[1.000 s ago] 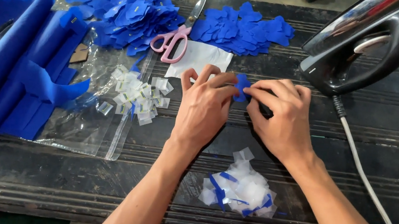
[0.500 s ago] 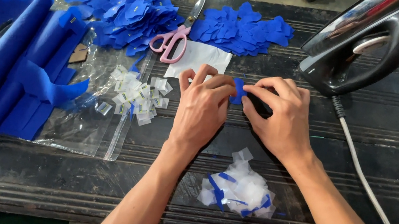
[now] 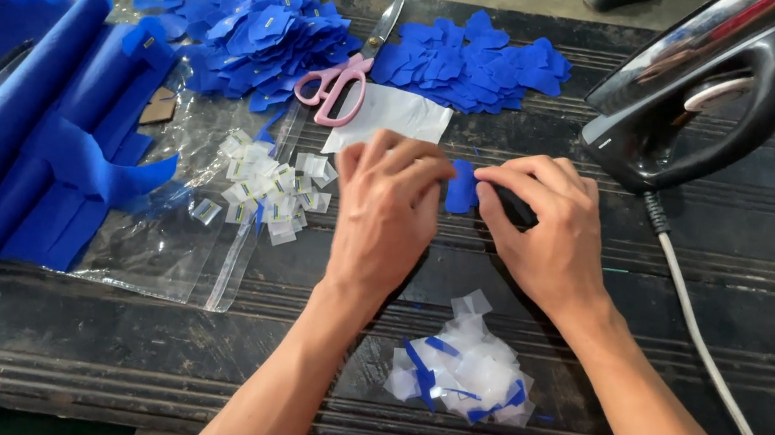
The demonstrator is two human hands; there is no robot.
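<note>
Hands (image 3: 469,209) unmoved; blue piece (image 3: 462,186) still pinched (slightly lower)

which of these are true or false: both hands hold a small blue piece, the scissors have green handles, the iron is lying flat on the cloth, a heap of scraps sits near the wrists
1. The left hand and right hand hold a small blue piece between them. True.
2. The scissors have green handles. False: they are pink.
3. The iron lies flat on the cloth. False: it stands tilted on the dark table.
4. A heap of white and blue scraps lies near the wrists. True.
</note>
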